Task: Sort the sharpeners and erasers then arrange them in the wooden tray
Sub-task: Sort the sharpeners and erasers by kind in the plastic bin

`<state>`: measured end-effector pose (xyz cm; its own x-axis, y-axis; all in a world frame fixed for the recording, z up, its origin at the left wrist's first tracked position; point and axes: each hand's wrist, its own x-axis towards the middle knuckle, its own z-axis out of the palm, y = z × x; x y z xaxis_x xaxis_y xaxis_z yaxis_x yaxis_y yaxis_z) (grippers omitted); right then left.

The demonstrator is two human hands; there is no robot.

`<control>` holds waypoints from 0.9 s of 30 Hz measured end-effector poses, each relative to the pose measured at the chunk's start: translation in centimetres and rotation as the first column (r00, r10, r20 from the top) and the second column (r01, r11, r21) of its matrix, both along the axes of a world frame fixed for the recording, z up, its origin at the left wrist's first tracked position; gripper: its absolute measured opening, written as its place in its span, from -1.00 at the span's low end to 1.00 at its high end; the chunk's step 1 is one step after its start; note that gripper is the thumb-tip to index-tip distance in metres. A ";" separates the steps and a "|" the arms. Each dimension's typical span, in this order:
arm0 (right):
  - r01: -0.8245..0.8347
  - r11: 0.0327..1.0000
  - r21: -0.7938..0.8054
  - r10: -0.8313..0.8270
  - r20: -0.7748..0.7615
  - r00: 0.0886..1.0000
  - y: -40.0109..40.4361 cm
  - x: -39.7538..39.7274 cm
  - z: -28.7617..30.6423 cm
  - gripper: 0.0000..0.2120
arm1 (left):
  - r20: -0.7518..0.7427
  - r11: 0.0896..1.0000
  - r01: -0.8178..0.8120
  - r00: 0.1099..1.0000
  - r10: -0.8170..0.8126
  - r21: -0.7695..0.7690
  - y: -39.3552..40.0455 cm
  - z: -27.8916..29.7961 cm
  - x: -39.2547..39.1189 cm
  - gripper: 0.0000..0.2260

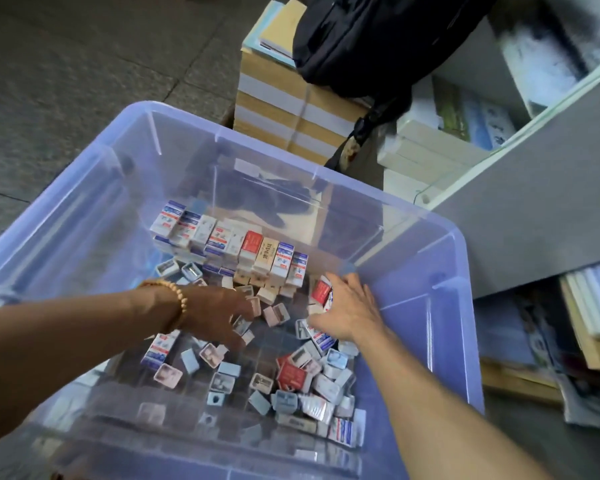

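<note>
Both my hands are down inside the clear plastic bin: my left hand has its fingers spread over loose sharpeners just in front of the stacked row of erasers, and my right hand has its fingers curled around a few erasers just right of that row's near end. No wooden tray is in view, so I judge this step to be sorting inside the bin. To do it well, I should lift only wrapped erasers, seat them squarely against the row, and sweep sharpeners away from it.
</note>
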<state>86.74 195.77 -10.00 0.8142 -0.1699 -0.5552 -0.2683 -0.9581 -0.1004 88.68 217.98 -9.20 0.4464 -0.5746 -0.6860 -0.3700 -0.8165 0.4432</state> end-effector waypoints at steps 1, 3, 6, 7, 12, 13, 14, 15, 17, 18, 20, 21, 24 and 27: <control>-0.037 0.999 -0.038 0.036 -0.019 0.999 0.0 0.0 -0.2 -0.21 | 0.010 1.000 0.015 1.000 -0.015 0.007 0.1 -0.3 -0.1 -0.47; -0.078 0.993 -0.086 0.075 -0.044 0.996 -0.1 0.0 -0.4 -0.25 | 0.025 1.000 0.026 0.999 -0.025 -0.011 0.0 -0.8 -0.3 -0.38; -0.106 0.990 -0.092 0.098 -0.083 0.992 0.0 0.0 -0.2 -0.37 | 0.054 0.999 0.044 0.998 -0.042 -0.029 -0.4 -1.4 -0.4 -0.38; -0.124 0.989 -0.085 0.117 -0.090 0.989 0.0 -0.1 -0.1 -0.40 | 0.047 0.998 0.049 0.998 -0.047 -0.039 -0.5 -1.6 -0.5 -0.40; -0.234 0.972 -0.037 0.224 -0.181 0.958 0.2 0.0 0.6 -0.31 | -0.013 0.987 0.077 0.997 -0.079 -0.142 -2.4 -2.0 -1.7 -0.55; -0.239 0.971 0.008 0.235 -0.204 0.950 0.4 0.0 0.6 -0.32 | -0.020 0.983 0.077 0.996 -0.082 -0.166 -2.9 -2.1 -1.8 -0.59; -0.240 0.969 0.056 0.246 -0.221 0.944 0.5 -0.1 0.6 -0.32 | -0.024 0.981 0.080 0.996 -0.086 -0.179 -3.3 -2.2 -1.9 -0.61; -0.235 0.967 0.098 0.252 -0.237 0.938 0.6 -0.1 0.6 -0.30 | -0.023 0.979 0.090 0.995 -0.096 -0.180 -3.7 -2.3 -2.0 -0.60; -0.222 0.961 0.162 0.260 -0.267 0.928 0.7 -0.1 0.6 -0.29 | -0.016 0.978 0.112 0.993 -0.117 -0.175 -4.1 -2.6 -2.2 -0.56; -0.219 0.959 0.180 0.262 -0.271 0.926 0.7 0.0 0.6 -0.31 | -0.008 0.977 0.119 0.992 -0.122 -0.175 -4.3 -2.8 -2.3 -0.55; -0.213 0.956 0.200 0.263 -0.271 0.926 0.5 0.1 0.6 -0.36 | 0.007 0.976 0.116 0.993 -0.117 -0.185 -4.4 -3.1 -2.7 -0.53; -0.206 0.956 0.208 0.259 -0.273 0.926 0.5 0.2 0.5 -0.37 | -0.003 0.977 0.099 0.995 -0.102 -0.189 -4.3 -3.3 -2.8 -0.53; -0.178 0.952 0.248 0.248 -0.284 0.926 0.7 0.2 0.2 -0.36 | -0.055 0.985 0.029 0.998 -0.039 -0.173 -4.2 -3.4 -3.1 -0.50; -0.198 0.939 0.282 0.285 -0.315 0.905 1.3 0.4 -0.2 -0.26 | -0.063 0.991 0.011 0.998 -0.020 -0.137 -4.3 -3.4 -3.2 -0.48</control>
<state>87.10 197.07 -10.25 0.5621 0.1797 -0.8073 -0.0913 -0.9566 -0.2766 85.49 213.71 -12.62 0.3947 -0.6713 -0.6273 -0.3497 -0.7411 0.5731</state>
